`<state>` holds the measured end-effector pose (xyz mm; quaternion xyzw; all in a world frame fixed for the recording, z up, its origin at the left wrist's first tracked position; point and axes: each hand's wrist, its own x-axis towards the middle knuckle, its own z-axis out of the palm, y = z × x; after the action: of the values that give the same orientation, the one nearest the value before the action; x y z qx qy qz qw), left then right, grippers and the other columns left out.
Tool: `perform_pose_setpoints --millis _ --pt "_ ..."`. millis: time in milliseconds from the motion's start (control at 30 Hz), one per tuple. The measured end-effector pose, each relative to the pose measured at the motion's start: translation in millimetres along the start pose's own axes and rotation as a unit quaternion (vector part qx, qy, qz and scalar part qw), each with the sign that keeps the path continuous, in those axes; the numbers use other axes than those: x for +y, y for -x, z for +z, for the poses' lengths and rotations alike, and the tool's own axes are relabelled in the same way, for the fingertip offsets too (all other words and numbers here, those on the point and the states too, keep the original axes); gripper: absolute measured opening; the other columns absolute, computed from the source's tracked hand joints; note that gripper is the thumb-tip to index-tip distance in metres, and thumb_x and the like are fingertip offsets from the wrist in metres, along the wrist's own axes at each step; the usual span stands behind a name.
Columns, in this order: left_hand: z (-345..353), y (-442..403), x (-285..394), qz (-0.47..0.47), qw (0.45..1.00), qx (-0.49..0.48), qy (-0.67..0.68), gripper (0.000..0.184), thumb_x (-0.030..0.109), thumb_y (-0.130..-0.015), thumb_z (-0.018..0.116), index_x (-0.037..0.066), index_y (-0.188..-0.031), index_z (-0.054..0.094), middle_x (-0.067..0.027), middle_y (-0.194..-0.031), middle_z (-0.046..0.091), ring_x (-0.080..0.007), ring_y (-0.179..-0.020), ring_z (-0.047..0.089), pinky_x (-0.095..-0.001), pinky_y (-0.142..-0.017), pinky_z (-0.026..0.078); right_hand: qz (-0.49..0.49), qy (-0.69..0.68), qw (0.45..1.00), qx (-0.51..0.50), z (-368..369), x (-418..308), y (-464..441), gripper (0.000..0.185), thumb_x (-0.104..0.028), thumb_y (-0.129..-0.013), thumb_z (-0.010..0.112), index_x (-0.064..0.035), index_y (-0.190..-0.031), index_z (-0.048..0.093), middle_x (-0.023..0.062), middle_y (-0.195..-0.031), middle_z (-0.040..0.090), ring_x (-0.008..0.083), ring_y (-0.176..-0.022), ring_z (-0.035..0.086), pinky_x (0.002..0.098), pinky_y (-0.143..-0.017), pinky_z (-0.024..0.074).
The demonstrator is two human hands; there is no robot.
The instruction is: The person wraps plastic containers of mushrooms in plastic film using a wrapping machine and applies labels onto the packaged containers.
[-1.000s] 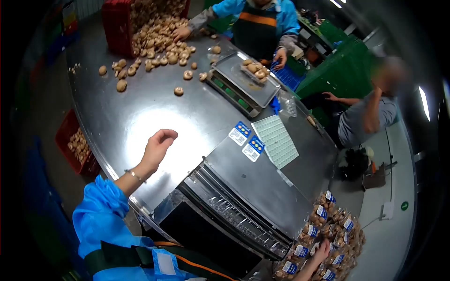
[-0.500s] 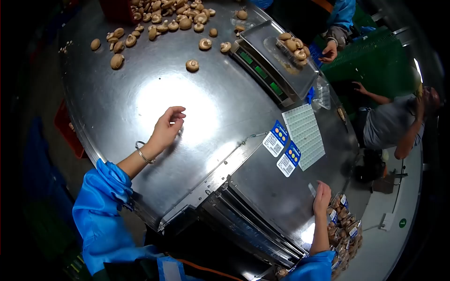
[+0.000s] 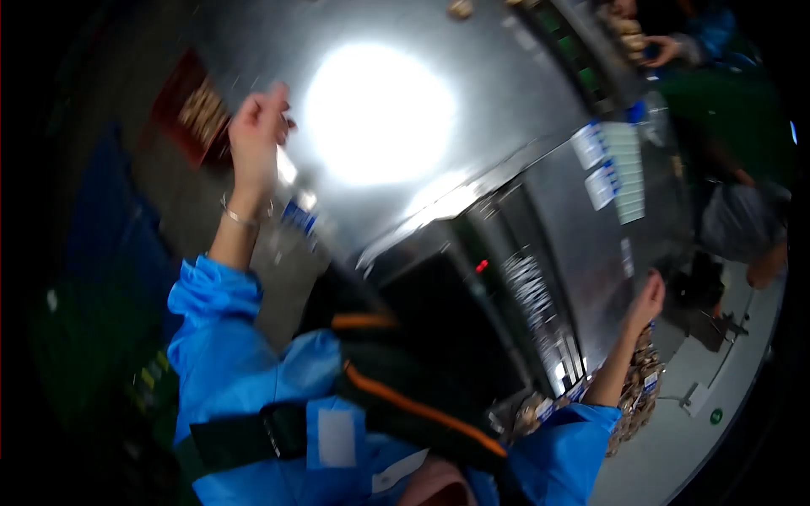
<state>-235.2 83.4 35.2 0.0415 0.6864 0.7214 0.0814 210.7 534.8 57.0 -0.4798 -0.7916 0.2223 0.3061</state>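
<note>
My left hand (image 3: 260, 135) is raised over the table's left edge, blurred, its fingers loosely bent and apart, with nothing visible in them. Just right of that wrist, at the table edge, is a smeared clear and blue thing (image 3: 299, 215) I cannot make out. My right hand (image 3: 645, 302) is at the far right of the metal table (image 3: 582, 244); its fingers are close together and too blurred to show whether they hold anything. A pale strip (image 3: 626, 257) lies just beyond its fingertips. Bagged mushrooms (image 3: 639, 388) with labels sit below that hand.
Blue-and-white label cards (image 3: 601, 185) lie beside a pale green sticker sheet (image 3: 624, 169). A scale (image 3: 569, 51) is at the top right, near a co-worker's hand (image 3: 662, 51). A red crate (image 3: 190, 110) with mushrooms stands left of the table. A dark slotted machine (image 3: 472, 295) is before me.
My view has swung left and downward, bringing the red crate's contents into sight. My left hand has moved from above the table to its left edge. My right hand stays near the pale strip.
</note>
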Motion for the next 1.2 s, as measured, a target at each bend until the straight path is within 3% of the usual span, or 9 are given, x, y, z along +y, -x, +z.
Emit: perform_pose_setpoints --millis 133,267,367,433,533,667,867,1000,1200 --pt "-102.5 47.4 -26.2 -0.055 0.976 0.159 -0.135 0.032 0.028 -0.089 0.053 0.000 -0.074 0.060 -0.0033 -0.068 0.057 -0.0071 -0.063 0.049 -0.0205 -0.065 0.040 0.031 -0.109 0.993 0.029 -3.3 -59.7 90.1 0.022 -0.014 -0.089 0.050 0.0020 -0.103 0.058 0.0079 -0.096 0.061 0.0134 -0.088 0.056 0.0252 -0.083 0.0423" --pt "-141.0 99.0 -91.3 -0.148 0.965 0.017 -0.216 0.054 0.034 -0.086 0.054 0.001 -0.127 0.040 -0.0167 -0.128 0.043 -0.0225 -0.119 0.040 -0.0320 -0.099 0.031 0.046 -0.136 0.989 0.031 -5.8 -102.5 156.9 0.018 -0.012 -0.088 0.052 0.0014 -0.098 0.059 0.0079 -0.088 0.062 0.0134 -0.086 0.056 0.0260 -0.080 0.0437" --pt "-129.8 112.4 -118.1 -0.231 0.947 -0.127 -0.185 0.063 0.043 -0.084 0.053 0.003 -0.130 0.037 -0.0177 -0.129 0.042 -0.0241 -0.118 0.041 -0.0323 -0.097 0.033 -0.154 0.229 0.961 -0.036 3.0 -154.3 193.5 0.015 -0.013 -0.085 0.054 -0.0020 -0.092 0.062 0.0102 -0.091 0.063 0.0227 -0.082 0.059 0.0320 -0.076 0.0454" --pt "-142.1 114.0 -131.0 -0.193 0.937 -0.250 -0.152 0.057 0.042 -0.089 0.044 0.000 -0.127 0.040 -0.0125 -0.126 0.046 -0.0197 -0.115 0.043 -0.0324 -0.097 0.033 -0.004 -0.071 0.997 0.005 18.9 -176.3 225.7 0.011 -0.011 -0.078 0.061 -0.0056 -0.088 0.063 0.0066 -0.079 0.060 0.0191 -0.076 0.056 0.0319 -0.076 0.0445" --pt "-159.7 91.2 -133.1 -0.222 0.893 -0.337 -0.198 0.048 0.040 -0.091 0.043 -0.003 -0.110 0.054 -0.0062 -0.105 0.056 -0.0131 -0.097 0.049 -0.0264 -0.085 0.038 -0.139 -0.108 0.984 0.035 18.4 -196.7 258.2 0.007 -0.008 -0.075 0.061 -0.0079 -0.082 0.062 0.0050 -0.066 0.056 0.0229 -0.066 0.051 0.0363 -0.072 0.0383" --pt "-152.8 75.1 -128.3 -0.233 0.875 -0.332 -0.264 0.034 0.030 -0.088 0.054 -0.004 -0.083 0.057 -0.0024 -0.072 0.059 -0.0121 -0.065 0.053 -0.0257 -0.064 0.044 0.014 -0.193 0.981 0.005 29.8 -199.4 307.8 0.011 -0.011 -0.077 0.060 -0.0075 -0.088 0.063 0.0052 -0.068 0.058 0.0227 -0.074 0.056 0.0329 -0.074 0.0418" --pt "-69.3 204.2 58.3 -0.033 0.697 -0.645 -0.313 0.022 0.016 -0.088 0.053 -0.005 -0.081 0.057 -0.0024 -0.068 0.055 -0.0104 -0.062 0.048 -0.0258 -0.057 0.040 -0.004 -0.373 0.911 -0.175 19.4 -231.5 341.2 0.037 -0.018 -0.077 0.065 0.0023 -0.106 0.055 0.0105 -0.093 0.055 0.0184 -0.085 0.056 0.0302 -0.076 0.0455" --pt "4.5 281.5 79.6 0.173 0.652 -0.704 -0.221 0.020 0.006 -0.078 0.064 -0.003 -0.093 0.055 -0.0067 -0.074 0.059 -0.0136 -0.071 0.059 -0.0261 -0.064 0.045 -0.051 -0.334 0.923 -0.185 -43.5 -220.7 349.6 0.014 -0.012 -0.078 0.062 -0.0018 -0.087 0.063 0.0100 -0.077 0.059 0.0241 -0.073 0.057 0.0309 -0.068 0.0451" --pt "75.9 453.3 83.7 0.008 0.649 -0.754 -0.102 0.057 -0.001 -0.079 0.060 0.001 -0.129 0.031 -0.0094 -0.091 0.059 -0.0126 -0.081 0.057 -0.0230 -0.072 0.045 -0.031 -0.283 0.958 -0.030 -205.9 -127.1 428.3 0.015 -0.006 -0.076 0.062 -0.0029 -0.091 0.060 0.0080 -0.082 0.056 0.0198 -0.074 0.057 0.0280 -0.065 0.0455"
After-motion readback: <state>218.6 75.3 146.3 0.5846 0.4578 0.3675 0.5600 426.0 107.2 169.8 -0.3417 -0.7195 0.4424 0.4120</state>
